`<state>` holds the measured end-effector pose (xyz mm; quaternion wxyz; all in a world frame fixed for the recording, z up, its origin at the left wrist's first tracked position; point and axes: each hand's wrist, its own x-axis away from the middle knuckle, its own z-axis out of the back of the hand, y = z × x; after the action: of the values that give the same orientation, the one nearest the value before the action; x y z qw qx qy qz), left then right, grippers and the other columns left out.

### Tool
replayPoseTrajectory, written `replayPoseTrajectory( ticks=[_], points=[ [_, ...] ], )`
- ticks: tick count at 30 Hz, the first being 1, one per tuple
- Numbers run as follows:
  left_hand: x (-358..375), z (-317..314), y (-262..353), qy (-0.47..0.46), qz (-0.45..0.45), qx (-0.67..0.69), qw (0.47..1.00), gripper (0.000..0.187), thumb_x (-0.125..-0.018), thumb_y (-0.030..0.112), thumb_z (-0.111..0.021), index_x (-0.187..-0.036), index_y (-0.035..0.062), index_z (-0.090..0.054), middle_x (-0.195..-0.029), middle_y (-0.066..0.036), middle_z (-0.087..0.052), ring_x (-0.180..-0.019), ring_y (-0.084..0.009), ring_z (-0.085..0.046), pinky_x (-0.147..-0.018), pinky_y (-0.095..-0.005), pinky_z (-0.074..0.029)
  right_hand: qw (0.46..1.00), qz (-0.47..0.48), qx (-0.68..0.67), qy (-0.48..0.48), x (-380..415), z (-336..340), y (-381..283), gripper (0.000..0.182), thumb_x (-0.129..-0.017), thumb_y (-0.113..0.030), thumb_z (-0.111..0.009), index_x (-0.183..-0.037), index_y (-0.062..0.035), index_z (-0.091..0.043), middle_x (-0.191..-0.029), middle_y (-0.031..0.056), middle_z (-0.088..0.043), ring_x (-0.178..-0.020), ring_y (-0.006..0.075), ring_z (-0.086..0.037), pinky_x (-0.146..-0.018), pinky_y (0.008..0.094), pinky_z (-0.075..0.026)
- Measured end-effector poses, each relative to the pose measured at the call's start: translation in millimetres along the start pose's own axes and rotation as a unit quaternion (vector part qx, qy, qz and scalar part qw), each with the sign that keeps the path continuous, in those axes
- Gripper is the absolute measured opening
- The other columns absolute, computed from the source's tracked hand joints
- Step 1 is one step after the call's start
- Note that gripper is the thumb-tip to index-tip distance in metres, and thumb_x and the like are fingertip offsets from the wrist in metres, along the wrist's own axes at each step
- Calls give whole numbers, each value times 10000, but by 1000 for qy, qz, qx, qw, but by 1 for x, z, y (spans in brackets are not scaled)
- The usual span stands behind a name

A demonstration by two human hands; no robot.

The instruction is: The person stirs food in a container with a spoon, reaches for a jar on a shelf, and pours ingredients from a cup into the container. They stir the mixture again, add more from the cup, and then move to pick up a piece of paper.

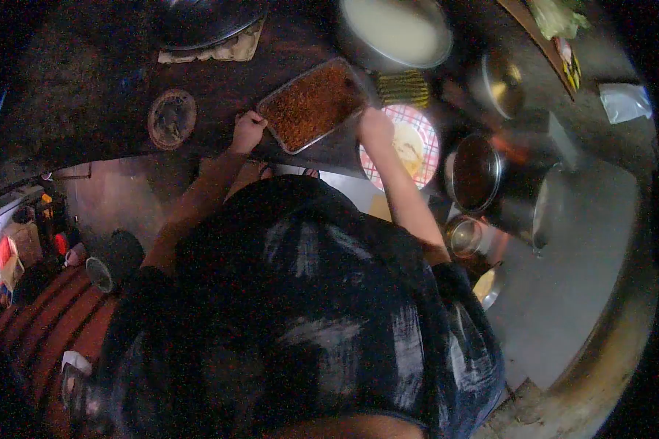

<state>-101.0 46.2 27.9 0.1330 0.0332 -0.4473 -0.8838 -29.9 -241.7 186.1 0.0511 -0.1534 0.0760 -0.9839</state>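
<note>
A rectangular tray (pixel 323 137) filled with reddish-brown crumbly food (pixel 311 104) is in front of me on the dark table. My left hand (pixel 250 132) is closed, its fingers pinching the tray's left edge. At the opposite end, my right hand (pixel 375 129) grips the right edge, its fingertips partly hidden. Beneath my right forearm lies a red-and-white checked plate (pixel 427 130) with pale, flat food (pixel 408 150) on it. Just behind that plate is a green striped item (pixel 403 88), too blurred to name.
A large bowl of whitish liquid (pixel 397 33) stands at the back, and a dark pan (pixel 206 25) sits back left on a folded cloth. A small round dish (pixel 172 119) is left of my left hand. Pots (pixel 476 173) and a metal bowl (pixel 502 85) stand on the right.
</note>
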Motion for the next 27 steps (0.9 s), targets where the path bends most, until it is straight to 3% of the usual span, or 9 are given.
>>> replayPoseTrajectory(
  ticks=[3, 7, 9, 11, 16, 18, 21, 25, 27],
  points=[
    [-1, -2, -12, -20, -15, 46, 999, 161, -672, 195, -617, -712, 61, -539, -712, -106, -562, -757, -300, -527, -843, -422, -300, 999, -9, 14, -32, 3, -17, 5, 213, -741, -132, -407, -764, -6, -576, -772, 201, -580, -741, 335, -576, -634, 420, -462],
    [-1, -1, -9, -56, 58, 71, 994, 158, -682, 204, -613, -697, 69, -534, -719, -102, -559, -762, -300, -527, -874, -424, -278, 996, -49, -69, -29, -1, -41, 12, 227, -744, -141, -405, -767, 5, -577, -785, 213, -574, -760, 349, -566, -657, 426, -453],
    [-4, 1, -1, -59, 59, 129, 988, 158, -687, 206, -610, -691, 71, -528, -721, -100, -558, -764, -299, -527, -881, -427, -270, 997, 31, -73, 2, -11, -56, 22, 196, -726, -94, -407, -762, 6, -572, -767, 210, -565, -716, 358, -555, -620, 415, -446],
    [4, 11, 19, -49, 21, -17, 998, 157, -696, 202, -603, -692, 69, -520, -715, -94, -555, -758, -295, -526, -865, -433, -280, 994, 50, -98, -2, -10, -46, 20, 180, -715, -85, -417, -762, 3, -568, -764, 216, -562, -720, 361, -552, -621, 420, -443],
    [5, 8, 10, -31, -4, -6, 999, 162, -702, 207, -595, -709, 62, -523, -719, -92, -550, -759, -296, -521, -873, -442, -273, 990, 35, -140, -5, 8, -2, -5, 198, -729, -114, -425, -770, 20, -565, -756, 216, -573, -727, 370, -557, -653, 438, -445],
    [5, 12, 16, -29, -13, -15, 999, 164, -702, 210, -594, -712, 61, -525, -720, -91, -549, -764, -298, -519, -874, -443, -272, 997, 4, -78, 28, 6, 3, -7, 207, -734, -120, -416, -747, 14, -573, -745, 210, -576, -701, 350, -570, -638, 437, -454],
    [6, 10, 17, -33, 11, -35, 999, 171, -695, 213, -599, -712, 59, -525, -723, -93, -549, -782, -304, -516, -877, -446, -267, 998, 36, -11, 49, -9, -9, -1, 196, -727, -110, -420, -722, 7, -577, -739, 210, -577, -685, 334, -577, -623, 428, -463],
    [2, 0, -1, -6, -32, 3, 999, 173, -687, 196, -609, -718, 49, -523, -723, -95, -548, -774, -288, -520, -843, -435, -306, 995, 85, -29, 45, -22, -45, 12, 157, -693, -125, -473, -721, 19, -529, -737, 204, -554, -693, 345, -551, -604, 417, -450],
    [3, 9, 15, -6, -25, -5, 1000, 171, -687, 186, -611, -719, 44, -521, -722, -99, -547, -767, -283, -522, -817, -422, -336, 994, 102, -34, -33, -16, -37, 11, 156, -703, -120, -464, -738, 18, -529, -772, 211, -554, -716, 342, -552, -606, 416, -450]
  ],
)
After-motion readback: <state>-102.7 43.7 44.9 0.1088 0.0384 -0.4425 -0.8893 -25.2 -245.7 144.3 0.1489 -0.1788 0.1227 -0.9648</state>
